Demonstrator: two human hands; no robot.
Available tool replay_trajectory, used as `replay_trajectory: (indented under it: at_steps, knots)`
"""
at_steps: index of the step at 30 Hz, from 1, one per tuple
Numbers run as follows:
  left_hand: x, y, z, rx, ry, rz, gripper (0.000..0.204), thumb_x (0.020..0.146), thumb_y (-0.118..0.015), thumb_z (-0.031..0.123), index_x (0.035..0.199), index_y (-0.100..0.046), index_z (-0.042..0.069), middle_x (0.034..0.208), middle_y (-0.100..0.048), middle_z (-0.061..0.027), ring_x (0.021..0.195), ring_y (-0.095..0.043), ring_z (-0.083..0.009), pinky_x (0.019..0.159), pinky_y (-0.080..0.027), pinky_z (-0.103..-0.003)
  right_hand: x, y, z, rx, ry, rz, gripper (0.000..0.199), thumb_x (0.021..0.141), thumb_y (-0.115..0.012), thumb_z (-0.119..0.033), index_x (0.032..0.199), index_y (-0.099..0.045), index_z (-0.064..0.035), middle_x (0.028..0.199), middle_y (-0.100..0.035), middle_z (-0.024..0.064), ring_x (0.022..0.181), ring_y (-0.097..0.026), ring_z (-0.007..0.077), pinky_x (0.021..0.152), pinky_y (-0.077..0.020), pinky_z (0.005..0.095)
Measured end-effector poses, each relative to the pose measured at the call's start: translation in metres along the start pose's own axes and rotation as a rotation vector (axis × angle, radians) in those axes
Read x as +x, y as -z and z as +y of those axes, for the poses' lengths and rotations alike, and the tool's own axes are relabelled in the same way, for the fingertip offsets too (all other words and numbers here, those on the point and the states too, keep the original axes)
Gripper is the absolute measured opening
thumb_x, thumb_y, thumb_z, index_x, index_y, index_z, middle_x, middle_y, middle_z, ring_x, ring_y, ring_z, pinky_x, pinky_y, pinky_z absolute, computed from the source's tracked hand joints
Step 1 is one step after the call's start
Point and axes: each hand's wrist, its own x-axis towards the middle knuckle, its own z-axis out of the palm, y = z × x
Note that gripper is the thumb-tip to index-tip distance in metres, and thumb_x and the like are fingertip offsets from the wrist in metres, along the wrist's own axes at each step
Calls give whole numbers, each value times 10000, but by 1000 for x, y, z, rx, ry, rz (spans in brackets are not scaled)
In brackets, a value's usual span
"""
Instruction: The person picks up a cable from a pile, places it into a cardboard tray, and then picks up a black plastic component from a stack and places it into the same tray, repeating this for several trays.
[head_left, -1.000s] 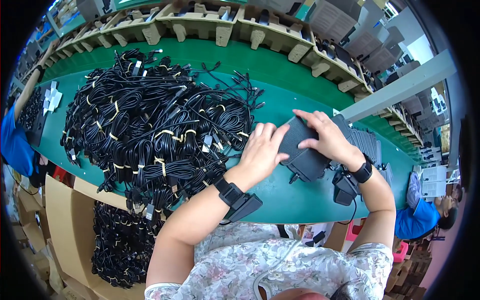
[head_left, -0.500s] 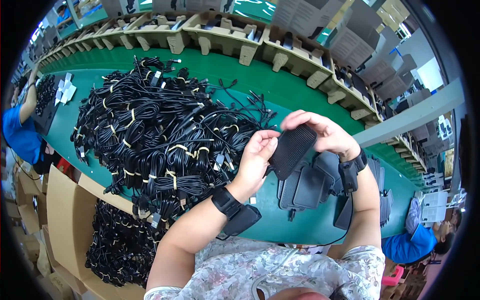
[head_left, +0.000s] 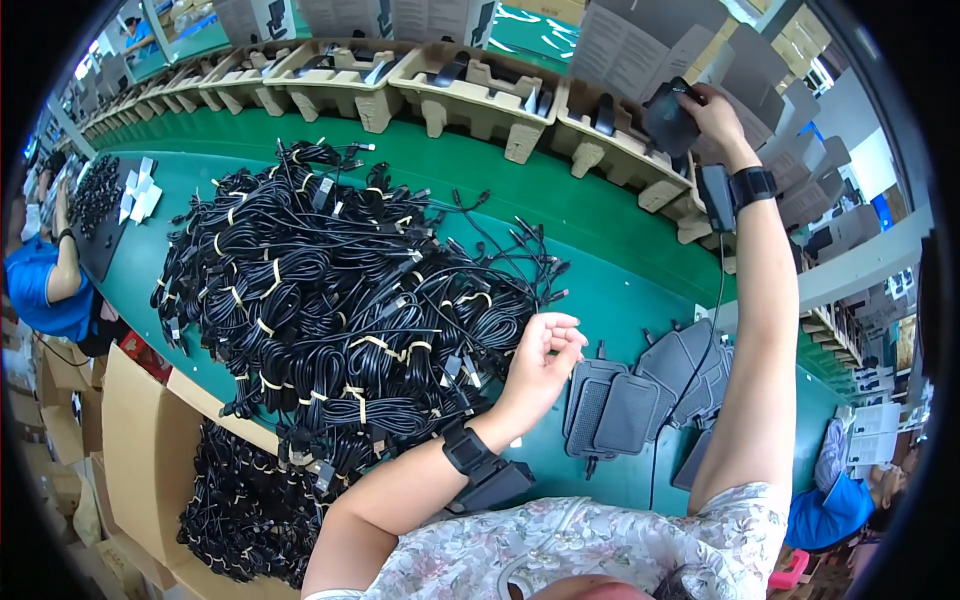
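Right arm stretched up w/ right hand (head_left: 712,112) gripping a dark adapter (head_left: 668,122) over the pulp tray (head_left: 610,150), left hand (head_left: 540,358) loosely curled, holding nothing, beside cable pile (head_left: 330,300) on green desk (head_left: 600,240).

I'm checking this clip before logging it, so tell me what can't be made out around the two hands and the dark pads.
Head view only:
- Dark pad in the right hand: the fingers cover its far edge, so its full shape is unclear.
- Pulp tray slot under it: hidden by the pad.
- Left hand: palm faces away; whether it holds anything small cannot be told.
- Stack of pads: overlapping, so the count is unclear.
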Motion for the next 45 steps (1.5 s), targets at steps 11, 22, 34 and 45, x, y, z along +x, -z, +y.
replay_trajectory:
  at_steps: [11, 22, 34, 45]
  knots:
    - [-4, -4, -3, 117, -46, 65, 283, 888, -515, -30, 1147, -434, 48, 973, -550, -45, 855, -541, -97, 716, -467, -230, 24, -59, 53, 14, 153, -48, 352, 914, -558, -289, 1166, -603, -47, 1070, -617, 246, 984, -583, 359, 883, -439, 389]
    - [0, -5, -6, 233, -134, 73, 289, 858, -515, -50, 1120, -430, 38, 916, -530, -42, 816, -526, -109, 724, -473, -257, -78, -55, -139, -149, 458, 188, 224, 900, -534, -199, 1080, -637, -116, 992, -609, 137, 907, -601, 306, 797, -485, 380]
    - [4, -7, -23, 296, -468, -69, 243, 902, -548, 232, 1065, -584, 57, 1001, -607, -105, 960, -569, -209, 842, -441, -346, -211, -86, -429, 174, 1226, 159, 265, 765, -673, -144, 1000, -587, -57, 930, -557, 108, 918, -542, 275, 794, -461, 358]
    - [16, 11, -75, 367, -621, -97, 386, 890, -593, 238, 1210, -483, 51, 1071, -613, -104, 1034, -552, -229, 894, -418, -367, -234, -26, -362, 188, 992, -269, 278, 787, -694, -195, 967, -584, -16, 916, -549, 114, 907, -537, 281, 782, -455, 373]
